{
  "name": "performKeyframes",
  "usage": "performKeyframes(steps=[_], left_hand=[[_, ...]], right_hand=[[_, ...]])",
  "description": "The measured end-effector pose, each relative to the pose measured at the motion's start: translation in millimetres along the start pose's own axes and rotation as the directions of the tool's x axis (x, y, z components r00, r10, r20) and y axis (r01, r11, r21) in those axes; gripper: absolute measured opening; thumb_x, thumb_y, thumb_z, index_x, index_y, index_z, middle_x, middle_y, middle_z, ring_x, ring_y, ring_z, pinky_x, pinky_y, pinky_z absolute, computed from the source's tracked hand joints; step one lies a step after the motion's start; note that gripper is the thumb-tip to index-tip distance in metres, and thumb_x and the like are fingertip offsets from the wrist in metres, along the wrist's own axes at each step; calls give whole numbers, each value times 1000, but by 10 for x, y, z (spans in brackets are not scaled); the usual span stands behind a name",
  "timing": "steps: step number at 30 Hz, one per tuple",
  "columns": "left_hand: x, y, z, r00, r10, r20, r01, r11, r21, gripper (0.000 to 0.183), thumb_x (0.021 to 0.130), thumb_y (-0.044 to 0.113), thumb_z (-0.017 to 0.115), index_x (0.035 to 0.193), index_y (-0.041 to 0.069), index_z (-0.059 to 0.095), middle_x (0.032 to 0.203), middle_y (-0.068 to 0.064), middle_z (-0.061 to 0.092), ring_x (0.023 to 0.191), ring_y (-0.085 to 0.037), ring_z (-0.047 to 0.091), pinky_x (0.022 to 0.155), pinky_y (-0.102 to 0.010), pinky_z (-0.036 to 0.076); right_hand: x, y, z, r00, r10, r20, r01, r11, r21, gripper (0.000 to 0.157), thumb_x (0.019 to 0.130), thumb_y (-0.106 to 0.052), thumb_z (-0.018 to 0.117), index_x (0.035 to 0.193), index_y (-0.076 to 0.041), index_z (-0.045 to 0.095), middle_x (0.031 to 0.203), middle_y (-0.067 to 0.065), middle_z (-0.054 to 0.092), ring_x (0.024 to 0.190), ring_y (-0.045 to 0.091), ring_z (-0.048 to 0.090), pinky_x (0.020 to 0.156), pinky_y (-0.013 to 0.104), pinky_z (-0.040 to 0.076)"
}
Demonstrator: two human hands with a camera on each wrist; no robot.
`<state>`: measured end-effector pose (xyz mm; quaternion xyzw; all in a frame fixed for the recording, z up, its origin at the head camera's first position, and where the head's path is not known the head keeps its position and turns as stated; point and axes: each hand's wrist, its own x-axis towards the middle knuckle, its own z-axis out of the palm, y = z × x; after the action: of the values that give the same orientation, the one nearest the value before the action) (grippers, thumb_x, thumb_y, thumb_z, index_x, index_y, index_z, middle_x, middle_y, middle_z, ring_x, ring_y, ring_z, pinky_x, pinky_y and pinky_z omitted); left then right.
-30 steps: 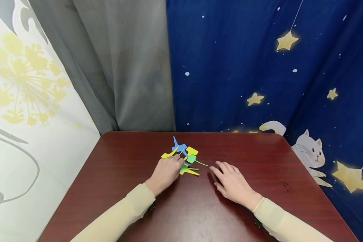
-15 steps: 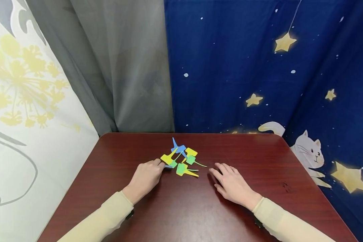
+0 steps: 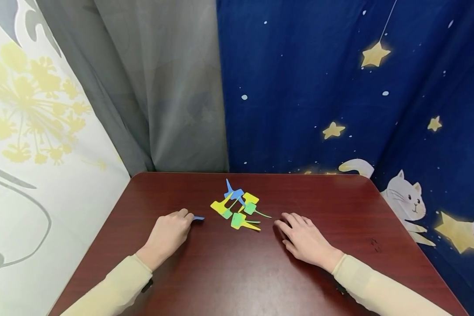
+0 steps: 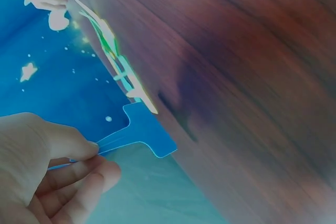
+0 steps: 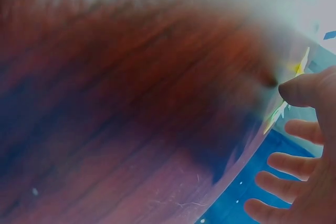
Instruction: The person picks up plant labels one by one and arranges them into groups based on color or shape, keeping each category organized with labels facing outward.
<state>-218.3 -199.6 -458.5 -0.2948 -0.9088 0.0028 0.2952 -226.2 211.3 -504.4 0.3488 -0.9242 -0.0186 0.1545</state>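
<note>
My left hand [image 3: 166, 233] pinches the narrow stem of a blue T-shaped plant label [image 4: 148, 130] between thumb and fingers; in the left wrist view its wide head points away from the hand. In the head view only a short blue strip of it shows. To the right of that hand lies a loose group of plant labels: a blue label [image 3: 235, 194], a yellow label [image 3: 219, 207], a green label [image 3: 237, 220] and several others, partly overlapping. My right hand [image 3: 306, 241] stays to the right of the group, fingers spread and relaxed, holding nothing.
The dark red-brown wooden table [image 3: 237, 272] has rounded far corners. Behind it hang a grey curtain [image 3: 181, 87] and a blue curtain [image 3: 292, 87] with stars and a cat. A white patterned cloth [image 3: 63, 197] borders the left side.
My left hand has pulled back leftward from the label group, drawing the blue plant label out with it. The right hand and the other labels stay nearly where they were.
</note>
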Motion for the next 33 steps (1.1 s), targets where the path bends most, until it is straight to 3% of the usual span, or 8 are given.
performKeyframes(steps=[12,23,28,33], left_hand=[[-226,-216,-11,999,-50,18,49,998,29,15,73,-3,59,66,9,53,63,-2,42,45,-14,41,35,-26,30],[-407,-162,20,988,-96,122,95,995,7,9,73,2,62,80,5,64,65,-3,49,46,-16,49,36,-30,36],[-471,-130,46,984,-109,141,110,994,1,8,71,5,66,79,7,64,66,-3,51,43,-14,45,35,-29,35],[-485,-147,73,982,-136,128,141,989,-35,16,75,22,70,70,13,58,66,0,50,44,-13,44,35,-31,37]], right_hand=[[48,21,5,1000,-15,8,14,1000,16,61,80,-34,66,134,-17,45,132,13,42,118,32,40,91,54,37],[131,-6,-10,1000,13,0,-13,997,82,59,80,-35,65,133,-18,46,129,10,45,116,25,41,87,50,41],[221,-27,-14,1000,26,-3,-26,995,92,59,81,-37,64,134,-19,44,130,9,44,116,25,41,87,49,41],[320,-38,-24,999,39,-5,-38,995,94,59,81,-38,64,134,-19,44,131,8,43,118,25,40,88,49,40]])
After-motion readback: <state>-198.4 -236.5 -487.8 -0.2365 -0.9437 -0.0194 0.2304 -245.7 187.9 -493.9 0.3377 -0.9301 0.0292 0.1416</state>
